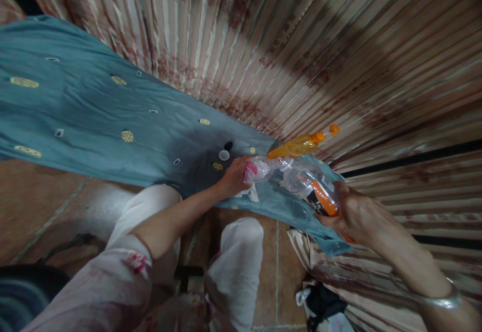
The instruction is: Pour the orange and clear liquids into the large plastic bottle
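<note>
My left hand [232, 177] grips a small clear bottle with a pink label [259, 169], held upright-tilted over the teal cloth. My right hand [352, 214] holds a larger clear bottle with an orange and dark label [314, 189], tipped so its mouth meets the small bottle's mouth. An orange spray bottle [301, 144] lies on the cloth just behind both. Two small caps, one white [224, 155] and one black [228, 145], rest on the cloth beside my left hand. A white scrap [251, 192] sits under the small bottle.
The teal cloth with yellow embroidered spots [94, 116] covers a surface running from far left to centre right. A striped floral curtain [301, 45] hangs behind. My knees in white trousers [233, 256] are below, over a tiled floor [45, 206]. A metal bangle [440, 299] circles my right wrist.
</note>
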A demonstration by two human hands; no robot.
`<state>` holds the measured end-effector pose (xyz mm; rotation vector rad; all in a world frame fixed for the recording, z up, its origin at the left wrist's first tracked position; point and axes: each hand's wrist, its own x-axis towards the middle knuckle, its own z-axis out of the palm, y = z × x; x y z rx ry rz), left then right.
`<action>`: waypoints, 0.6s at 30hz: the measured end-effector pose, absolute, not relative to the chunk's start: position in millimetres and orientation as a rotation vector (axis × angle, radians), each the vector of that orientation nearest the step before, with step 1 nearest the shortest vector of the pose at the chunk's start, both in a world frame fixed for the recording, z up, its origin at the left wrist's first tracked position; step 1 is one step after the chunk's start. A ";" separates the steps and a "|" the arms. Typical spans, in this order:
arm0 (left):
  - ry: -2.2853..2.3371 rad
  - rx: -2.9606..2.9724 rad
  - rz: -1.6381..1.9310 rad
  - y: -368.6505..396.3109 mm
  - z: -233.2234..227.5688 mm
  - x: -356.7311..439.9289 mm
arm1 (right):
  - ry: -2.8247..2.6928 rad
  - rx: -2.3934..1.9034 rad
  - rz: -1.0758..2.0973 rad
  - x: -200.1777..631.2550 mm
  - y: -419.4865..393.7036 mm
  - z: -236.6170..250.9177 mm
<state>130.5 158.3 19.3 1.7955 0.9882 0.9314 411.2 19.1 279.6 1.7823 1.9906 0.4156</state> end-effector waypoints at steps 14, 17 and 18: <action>0.970 1.818 0.978 160.6 10.7 131.7 | 2.031 1.800 0.362 411.9 18.6 280.1; 0.979 1.832 1.001 159.2 9.5 132.4 | 2.014 1.812 0.372 412.4 17.8 279.3; 0.979 1.838 1.004 158.4 9.6 132.9 | 2.000 1.815 0.366 412.0 17.8 279.3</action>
